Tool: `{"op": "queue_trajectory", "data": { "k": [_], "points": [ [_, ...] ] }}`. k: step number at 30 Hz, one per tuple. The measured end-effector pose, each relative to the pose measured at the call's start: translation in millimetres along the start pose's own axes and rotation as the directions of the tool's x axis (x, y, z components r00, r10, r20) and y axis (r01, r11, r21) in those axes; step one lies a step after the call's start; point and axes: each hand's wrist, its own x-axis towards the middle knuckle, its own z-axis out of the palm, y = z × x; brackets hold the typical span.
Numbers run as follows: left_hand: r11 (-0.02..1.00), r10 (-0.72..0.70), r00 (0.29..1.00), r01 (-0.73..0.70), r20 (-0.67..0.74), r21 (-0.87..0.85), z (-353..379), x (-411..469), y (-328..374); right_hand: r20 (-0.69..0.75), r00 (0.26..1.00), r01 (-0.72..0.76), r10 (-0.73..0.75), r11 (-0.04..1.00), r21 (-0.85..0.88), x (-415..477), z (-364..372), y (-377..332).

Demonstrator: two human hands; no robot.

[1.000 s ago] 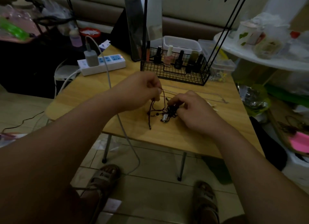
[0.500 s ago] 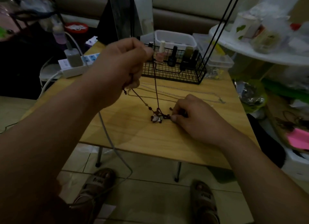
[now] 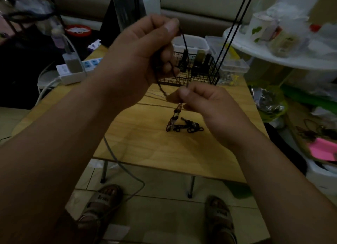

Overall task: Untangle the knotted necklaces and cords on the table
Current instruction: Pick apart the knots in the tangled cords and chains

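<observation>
Here we hold a dark beaded cord [image 3: 184, 41] above the wooden table [image 3: 145, 145], our left hand [image 3: 138, 57] raised and pinching its upper end, our right hand [image 3: 204, 103] pinching it lower down. Its knotted, beaded tail [image 3: 179, 125] droops onto the tabletop, looped and bunched.

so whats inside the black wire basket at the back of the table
The black wire basket holds dark upright bottles. The raised left hand and the dark cord it pinches cover the basket's left part, so its contents there are hidden.
</observation>
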Motion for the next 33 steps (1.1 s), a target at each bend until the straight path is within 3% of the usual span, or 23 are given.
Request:
{"op": "queue_trajectory", "data": {
  "k": [4,9,13,17,22,27,33],
  "points": [
    [0.995,-0.021,0.998,0.027,-0.061,0.096,-12,-4,-4,-0.076,0.997,-0.007,0.025,0.973,0.230,-2,-16,1],
    [0.993,-0.085,0.991,0.094,-0.107,0.078,-17,-6,-8,-0.121,0.991,-0.008,0.054,0.934,0.356,-3,-31,1],
    [0.980,-0.098,0.985,0.120,-0.140,0.158,-26,-6,-12,-0.137,0.988,-0.023,0.068,0.952,0.304,-2,-37,4],
    [0.886,-0.019,0.977,0.115,-0.213,0.450,-23,-7,-15,-0.111,0.988,-0.083,0.107,0.977,0.198,-2,-38,10],
    [0.691,-0.262,0.965,0.166,0.029,0.703,2,-13,-27,-0.045,0.995,-0.073,0.086,0.968,0.242,-4,-28,7],
    [0.823,-0.344,0.903,0.159,0.256,0.545,21,-13,-31,-0.133,0.990,0.086,-0.043,0.937,0.339,-1,-24,-7],
    [0.847,-0.316,0.923,0.172,0.217,0.503,26,-11,-37,-0.131,0.983,0.168,-0.129,0.918,0.359,2,-24,-11]
  ]
}}
